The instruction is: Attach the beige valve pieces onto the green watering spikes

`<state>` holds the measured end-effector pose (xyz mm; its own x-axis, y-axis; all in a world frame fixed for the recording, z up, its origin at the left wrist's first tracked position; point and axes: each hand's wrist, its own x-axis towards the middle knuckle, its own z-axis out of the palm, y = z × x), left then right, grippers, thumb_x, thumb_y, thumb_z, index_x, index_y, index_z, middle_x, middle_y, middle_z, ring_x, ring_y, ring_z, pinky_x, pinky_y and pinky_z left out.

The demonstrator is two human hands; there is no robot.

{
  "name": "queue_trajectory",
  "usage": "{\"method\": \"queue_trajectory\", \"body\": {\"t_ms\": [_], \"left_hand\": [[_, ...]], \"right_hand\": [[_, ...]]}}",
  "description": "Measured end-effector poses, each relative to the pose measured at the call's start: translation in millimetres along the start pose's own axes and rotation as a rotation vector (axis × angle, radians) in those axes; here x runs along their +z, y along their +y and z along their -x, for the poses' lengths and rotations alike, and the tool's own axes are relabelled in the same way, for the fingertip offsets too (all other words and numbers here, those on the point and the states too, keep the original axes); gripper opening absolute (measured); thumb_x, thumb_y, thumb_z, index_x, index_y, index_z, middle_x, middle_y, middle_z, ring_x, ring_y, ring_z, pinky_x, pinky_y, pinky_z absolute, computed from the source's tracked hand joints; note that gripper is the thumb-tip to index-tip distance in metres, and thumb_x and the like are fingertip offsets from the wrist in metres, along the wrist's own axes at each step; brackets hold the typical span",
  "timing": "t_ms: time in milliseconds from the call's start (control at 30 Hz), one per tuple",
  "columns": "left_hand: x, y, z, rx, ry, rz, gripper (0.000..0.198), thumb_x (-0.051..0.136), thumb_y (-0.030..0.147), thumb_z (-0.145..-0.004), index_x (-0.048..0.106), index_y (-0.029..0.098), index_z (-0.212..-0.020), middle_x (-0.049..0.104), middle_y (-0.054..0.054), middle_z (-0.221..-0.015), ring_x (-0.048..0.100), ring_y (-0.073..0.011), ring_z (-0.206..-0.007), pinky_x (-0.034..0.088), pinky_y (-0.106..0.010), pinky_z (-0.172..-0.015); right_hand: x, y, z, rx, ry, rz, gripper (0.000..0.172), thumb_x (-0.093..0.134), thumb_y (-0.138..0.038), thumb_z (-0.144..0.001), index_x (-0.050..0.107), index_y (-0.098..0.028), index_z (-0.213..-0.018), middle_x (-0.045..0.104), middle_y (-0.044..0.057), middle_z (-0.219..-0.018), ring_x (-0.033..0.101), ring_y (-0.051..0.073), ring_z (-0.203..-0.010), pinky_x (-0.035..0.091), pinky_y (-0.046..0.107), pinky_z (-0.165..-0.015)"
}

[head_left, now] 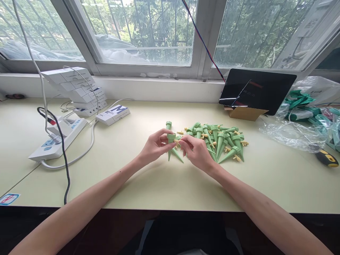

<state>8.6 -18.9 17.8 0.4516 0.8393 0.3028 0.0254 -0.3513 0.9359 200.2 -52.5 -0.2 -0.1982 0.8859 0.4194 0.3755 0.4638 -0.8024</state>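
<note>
While we lean over the pale table (119, 187), our left hand (158, 146) has its thumb and fingers closed around a green spike (171, 137), gripping it near the cap, with the point hanging downward. Our right hand (198, 149) pinches a small yellow peg (176, 141) between thumb and fingertips, right beside the spike; we cannot tell whether the peg is seated in it. Both hands meet over the middle of the table, where another green tip (177, 156) shows just below our fingers. Next to our right hand, we see a loose pile of green spikes (220, 141) lying every which way, with yellow pegs (227, 149) scattered among them. Behind the pile, a dark tablet (256, 90) leans on a piece of cardboard (247, 113), and to its right lie crumpled clear plastic (290, 134) and a black-and-yellow handle (327, 158). Off to our left, we have a white power strip (57, 140), a stack of white boxes (79, 88) and a single box (113, 114) lying near the stack.
</note>
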Motion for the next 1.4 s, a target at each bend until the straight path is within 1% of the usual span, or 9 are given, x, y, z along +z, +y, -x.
{"method": "queue_trajectory", "body": {"t_ms": [167,233,500,733,900,1067,1233,1333,1400], "left_hand": [[0.1,-1.9,0.1,-0.022,-0.001,0.011,0.032,0.079,0.034,-0.078,0.058,0.020,-0.099,0.063,0.000,-0.071,0.051,-0.0092,-0.055,0.035,-0.020,-0.041],[0.3,-2.2,0.0,-0.033,-0.004,0.026,0.033,0.079,0.034,-0.078,0.058,0.020,-0.099,0.064,0.000,-0.072,0.051,-0.0094,-0.055,0.034,-0.020,-0.040],[-1.5,-3.7,-0.3,-0.063,-0.012,0.052,0.034,0.078,0.035,-0.079,0.057,0.020,-0.102,0.064,-0.001,-0.074,0.052,-0.0091,-0.055,0.036,-0.020,-0.041],[0.8,0.8,0.5,-0.021,0.012,-0.008,0.032,0.078,0.034,-0.079,0.058,0.018,-0.099,0.061,0.001,-0.068,0.049,-0.0077,-0.054,0.036,-0.018,-0.043],[1.8,-0.6,0.7,0.006,0.017,-0.048,0.028,0.077,0.032,-0.081,0.059,0.018,-0.098,0.057,0.003,-0.063,0.044,-0.0063,-0.051,0.037,-0.019,-0.045],[2.3,-1.6,0.9,0.028,0.003,-0.041,0.027,0.076,0.030,-0.081,0.059,0.018,-0.098,0.062,0.002,-0.067,0.050,-0.0071,-0.053,0.042,-0.019,-0.048],[2.7,-1.2,1.6,0.040,-0.012,-0.025,0.027,0.077,0.029,-0.081,0.060,0.018,-0.099,0.067,-0.001,-0.072,0.058,-0.0092,-0.058,0.045,-0.020,-0.049],[2.9,-1.9,1.8,0.035,-0.018,-0.012,0.028,0.077,0.029,-0.081,0.060,0.018,-0.100,0.068,-0.001,-0.072,0.060,-0.0099,-0.058,0.044,-0.019,-0.049],[3.1,-2.7,1.6,0.027,-0.016,-0.003,0.028,0.077,0.029,-0.081,0.060,0.017,-0.099,0.067,-0.001,-0.071,0.058,-0.0093,-0.056,0.043,-0.019,-0.048]], "right_hand": [[-0.4,-1.4,-0.2,-0.003,0.003,0.010,0.029,0.046,-0.038,-0.100,0.056,-0.021,-0.079,0.060,-0.001,-0.065,0.054,0.012,-0.054,0.041,0.024,-0.058],[-0.6,-2.1,-0.2,-0.008,0.003,0.011,0.029,0.046,-0.037,-0.100,0.056,-0.021,-0.079,0.059,-0.001,-0.065,0.054,0.012,-0.055,0.041,0.024,-0.058],[-0.4,-3.1,0.3,-0.027,0.020,-0.033,0.019,0.049,-0.033,-0.099,0.057,-0.020,-0.088,0.059,0.000,-0.068,0.054,0.013,-0.055,0.042,0.025,-0.059],[-0.4,-1.8,-0.5,-0.020,0.003,-0.024,0.024,0.048,-0.034,-0.099,0.057,-0.020,-0.082,0.058,-0.001,-0.066,0.053,0.012,-0.054,0.040,0.025,-0.059],[-1.0,-3.2,-0.2,0.010,-0.001,0.004,0.026,0.048,-0.035,-0.099,0.057,-0.020,-0.079,0.057,-0.002,-0.060,0.050,0.012,-0.052,0.038,0.024,-0.059],[-1.6,-3.1,0.2,0.031,-0.020,0.029,0.033,0.045,-0.039,-0.100,0.053,-0.020,-0.075,0.051,-0.004,-0.054,0.044,0.011,-0.048,0.035,0.024,-0.057],[-0.6,0.2,-0.4,0.016,-0.038,0.030,0.039,0.040,-0.043,-0.102,0.050,-0.020,-0.072,0.048,-0.004,-0.051,0.043,0.011,-0.046,0.034,0.025,-0.056],[0.2,0.8,-0.8,0.011,-0.043,0.026,0.042,0.037,-0.045,-0.103,0.050,-0.020,-0.072,0.048,-0.004,-0.051,0.044,0.011,-0.047,0.035,0.025,-0.056],[0.5,0.4,-1.0,0.015,-0.042,0.026,0.043,0.037,-0.045,-0.103,0.051,-0.020,-0.071,0.048,-0.004,-0.051,0.044,0.011,-0.047,0.035,0.025,-0.056]]}}
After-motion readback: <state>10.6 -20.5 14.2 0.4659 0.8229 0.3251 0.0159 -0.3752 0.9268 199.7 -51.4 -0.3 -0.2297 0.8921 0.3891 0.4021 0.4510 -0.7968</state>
